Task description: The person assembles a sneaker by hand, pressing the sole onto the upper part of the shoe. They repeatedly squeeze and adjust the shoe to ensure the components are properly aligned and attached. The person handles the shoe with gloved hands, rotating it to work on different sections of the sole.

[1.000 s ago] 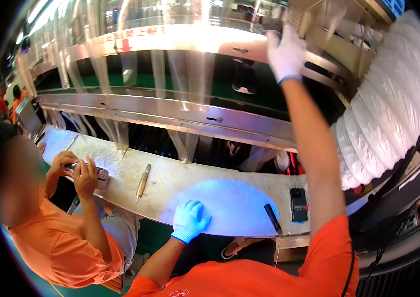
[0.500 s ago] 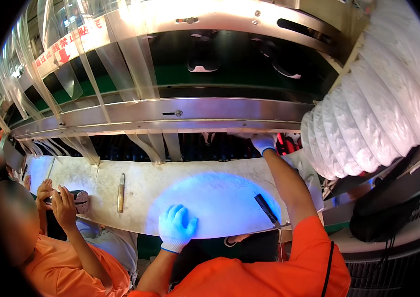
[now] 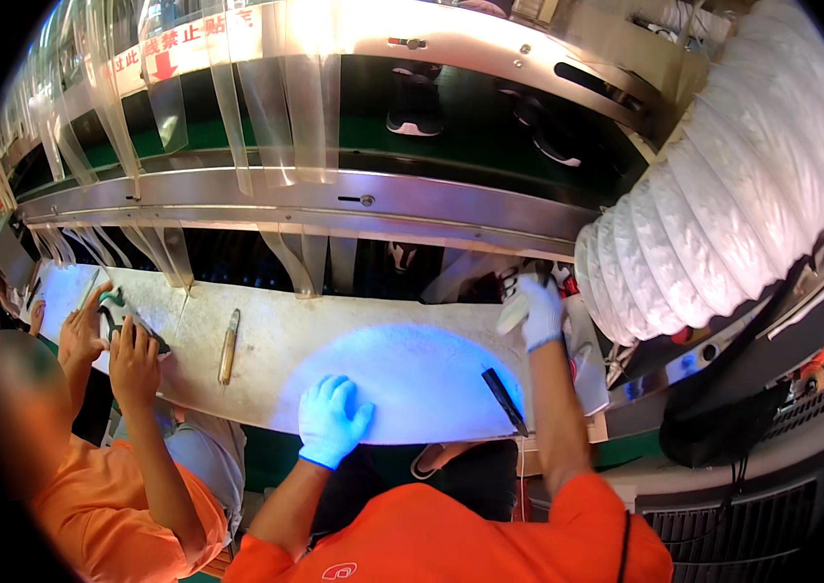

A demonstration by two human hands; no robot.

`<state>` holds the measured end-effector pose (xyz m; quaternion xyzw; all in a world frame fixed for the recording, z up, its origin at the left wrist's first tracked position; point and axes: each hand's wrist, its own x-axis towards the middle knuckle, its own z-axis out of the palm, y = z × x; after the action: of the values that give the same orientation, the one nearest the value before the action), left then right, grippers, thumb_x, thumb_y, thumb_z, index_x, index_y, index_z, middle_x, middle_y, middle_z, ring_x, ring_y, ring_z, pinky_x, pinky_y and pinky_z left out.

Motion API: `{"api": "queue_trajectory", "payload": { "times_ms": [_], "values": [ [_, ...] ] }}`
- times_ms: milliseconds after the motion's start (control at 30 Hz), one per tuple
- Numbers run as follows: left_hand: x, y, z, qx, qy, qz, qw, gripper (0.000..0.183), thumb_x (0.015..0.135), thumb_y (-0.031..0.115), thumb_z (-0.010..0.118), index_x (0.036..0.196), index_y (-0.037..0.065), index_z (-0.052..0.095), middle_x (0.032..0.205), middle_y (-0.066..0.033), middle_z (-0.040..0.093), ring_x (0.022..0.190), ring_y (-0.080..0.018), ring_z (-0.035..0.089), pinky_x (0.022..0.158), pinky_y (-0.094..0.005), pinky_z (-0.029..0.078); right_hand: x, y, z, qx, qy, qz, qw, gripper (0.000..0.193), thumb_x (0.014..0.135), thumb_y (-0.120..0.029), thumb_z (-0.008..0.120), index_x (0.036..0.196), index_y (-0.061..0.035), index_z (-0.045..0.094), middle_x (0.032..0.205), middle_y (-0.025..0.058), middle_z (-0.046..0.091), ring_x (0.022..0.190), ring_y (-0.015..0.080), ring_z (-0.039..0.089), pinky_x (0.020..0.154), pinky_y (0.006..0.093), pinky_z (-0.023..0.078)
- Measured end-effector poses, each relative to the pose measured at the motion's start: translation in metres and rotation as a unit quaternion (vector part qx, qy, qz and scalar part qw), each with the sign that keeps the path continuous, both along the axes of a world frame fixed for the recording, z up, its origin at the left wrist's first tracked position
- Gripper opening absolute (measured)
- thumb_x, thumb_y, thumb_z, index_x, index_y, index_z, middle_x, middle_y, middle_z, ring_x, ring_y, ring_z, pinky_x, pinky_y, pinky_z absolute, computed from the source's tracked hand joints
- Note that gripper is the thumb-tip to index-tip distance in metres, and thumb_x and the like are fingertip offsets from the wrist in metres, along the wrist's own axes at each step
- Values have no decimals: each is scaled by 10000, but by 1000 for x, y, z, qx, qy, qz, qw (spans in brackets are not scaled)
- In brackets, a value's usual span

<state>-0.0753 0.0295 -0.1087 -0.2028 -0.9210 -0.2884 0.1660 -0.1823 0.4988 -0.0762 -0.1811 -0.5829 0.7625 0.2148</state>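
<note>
My left hand (image 3: 332,418), in a white knit glove, rests open on the pale work bench (image 3: 266,389), fingers spread within a pool of blue light. My right hand (image 3: 540,307), gloved the same way, is closed on a dark shoe (image 3: 509,284) with a white sole at the bench's far edge. The glove hides part of the shoe. Between my hands, nearer the right, lies a slim black-handled tool (image 3: 502,396), which looks like a knife. Left of my left hand lies another slim tool (image 3: 228,350) with a tan handle.
A co-worker's hands (image 3: 130,360) hold a shoe (image 3: 117,309) on the left. Beyond the bench runs a metal rail (image 3: 295,202) with clear plastic strips (image 3: 285,117). Dark shoes (image 3: 416,105) sit on a green belt behind it. A white ribbed duct (image 3: 723,194) bulks at the right.
My right hand has come back from under the rail to the bench's edge, bringing a shoe into view. My left hand stays flat on the bench. The whole view has shifted slightly.
</note>
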Motion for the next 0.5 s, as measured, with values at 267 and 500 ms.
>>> {"api": "queue_trajectory", "payload": {
  "times_ms": [267,500],
  "values": [
    [24,54,6,611,-452,-156,631,1052,914,138,860,1784,28,279,1699,-202,518,1520,-338,567,1264,-473,475,216,-205,42,-136,-168,291,932,452,1109,-277,740,1471,-19,652,1324,105,755,1157,270,756,966,469,649],
    [57,25,35,571,-382,-49,725,1100,855,9,866,1782,31,275,1609,-293,562,1405,-362,650,1175,-483,565,98,-146,182,591,161,-120,781,436,982,-214,840,1344,2,731,1227,222,784,1136,365,774,1008,439,605]
  ]
}}
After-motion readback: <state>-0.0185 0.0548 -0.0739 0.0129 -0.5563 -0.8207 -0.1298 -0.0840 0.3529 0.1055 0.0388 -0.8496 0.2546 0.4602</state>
